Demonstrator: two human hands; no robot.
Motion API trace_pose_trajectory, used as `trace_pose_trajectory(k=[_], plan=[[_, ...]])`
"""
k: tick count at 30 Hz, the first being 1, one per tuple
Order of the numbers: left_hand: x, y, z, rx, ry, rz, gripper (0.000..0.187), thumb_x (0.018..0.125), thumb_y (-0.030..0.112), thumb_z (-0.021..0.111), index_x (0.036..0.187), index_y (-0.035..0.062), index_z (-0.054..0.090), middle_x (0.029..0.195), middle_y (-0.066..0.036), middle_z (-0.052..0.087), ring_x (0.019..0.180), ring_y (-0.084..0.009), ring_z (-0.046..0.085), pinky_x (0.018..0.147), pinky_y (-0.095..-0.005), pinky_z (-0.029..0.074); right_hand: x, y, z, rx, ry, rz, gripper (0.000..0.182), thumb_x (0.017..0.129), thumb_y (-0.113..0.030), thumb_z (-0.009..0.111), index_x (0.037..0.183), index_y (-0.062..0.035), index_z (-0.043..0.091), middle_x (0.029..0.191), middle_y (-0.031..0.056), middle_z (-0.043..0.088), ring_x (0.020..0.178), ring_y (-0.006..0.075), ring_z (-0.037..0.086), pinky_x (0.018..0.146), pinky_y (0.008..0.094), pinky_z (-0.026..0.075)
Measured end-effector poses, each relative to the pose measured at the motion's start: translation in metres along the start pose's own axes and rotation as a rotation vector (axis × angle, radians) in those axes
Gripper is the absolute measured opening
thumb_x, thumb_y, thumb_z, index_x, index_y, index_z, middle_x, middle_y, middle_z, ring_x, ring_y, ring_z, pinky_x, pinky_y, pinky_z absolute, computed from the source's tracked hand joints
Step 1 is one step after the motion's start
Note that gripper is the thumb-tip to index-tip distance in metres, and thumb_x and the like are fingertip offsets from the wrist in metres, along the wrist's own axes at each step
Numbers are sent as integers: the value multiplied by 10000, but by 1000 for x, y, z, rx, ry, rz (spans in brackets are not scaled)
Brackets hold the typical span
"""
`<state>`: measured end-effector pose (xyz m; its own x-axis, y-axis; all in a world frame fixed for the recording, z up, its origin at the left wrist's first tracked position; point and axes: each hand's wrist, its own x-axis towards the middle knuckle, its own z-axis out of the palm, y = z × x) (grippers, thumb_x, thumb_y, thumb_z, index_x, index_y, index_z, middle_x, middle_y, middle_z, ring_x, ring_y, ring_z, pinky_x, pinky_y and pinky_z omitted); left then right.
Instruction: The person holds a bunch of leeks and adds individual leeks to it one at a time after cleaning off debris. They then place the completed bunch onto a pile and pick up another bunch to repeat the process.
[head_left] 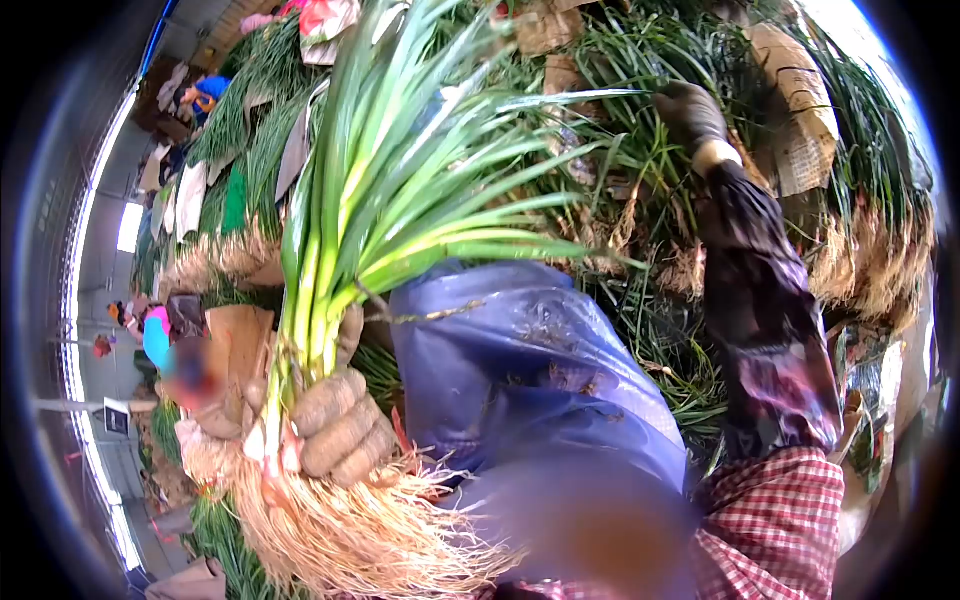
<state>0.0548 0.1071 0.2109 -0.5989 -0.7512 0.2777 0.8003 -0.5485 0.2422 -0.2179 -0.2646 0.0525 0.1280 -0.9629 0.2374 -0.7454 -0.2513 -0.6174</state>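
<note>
My left hand (343,428), in a dirty beige glove, is wrapped around the lower stems of a bunch of green garlic (325,255). Its flat green leaves fan upward and to the right, while a thick mass of pale roots (365,535) hangs below my fingers. A thin brownish strand juts sideways from the stems. My right hand (690,115), in a dark, soiled glove, is reached out at the upper right with its fingers curled. One long straight leaf (590,97) runs from the bunch to those fingers.
Piles of green garlic with roots (870,250) lie along the right and top, some wrapped in brown paper (795,110). A blue plastic apron (520,320) covers my lap. Other people (205,95) and more bundles (225,255) are at the left.
</note>
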Motion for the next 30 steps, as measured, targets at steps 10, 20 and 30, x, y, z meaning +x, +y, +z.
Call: trace_pose_trajectory(k=[10,20,30], plan=[[-20,31,7,40,-23,29,416,848,295,629,1170,106,444,643,-42,558,552,-153,501,509,-271,387,-136,11,-28,-115,-1106,-456,210,839,-293,616,752,-107,660,538,68,558,527,213,604,469,340,471],[-26,12,11,34,-18,296,802,902,282,548,1476,155,3,612,-6,540,495,-139,489,515,-309,362,-214,-255,-10,881,-886,-609,240,873,-257,605,1016,-64,612,829,168,646,792,340,637,691,406,495],[-29,20,-3,-33,-192,274,718,908,273,559,1421,168,67,628,-36,557,546,-166,506,547,-308,392,-185,-128,-4,-283,-979,-583,348,772,-481,674,911,-163,702,689,87,649,702,289,650,616,410,514]])
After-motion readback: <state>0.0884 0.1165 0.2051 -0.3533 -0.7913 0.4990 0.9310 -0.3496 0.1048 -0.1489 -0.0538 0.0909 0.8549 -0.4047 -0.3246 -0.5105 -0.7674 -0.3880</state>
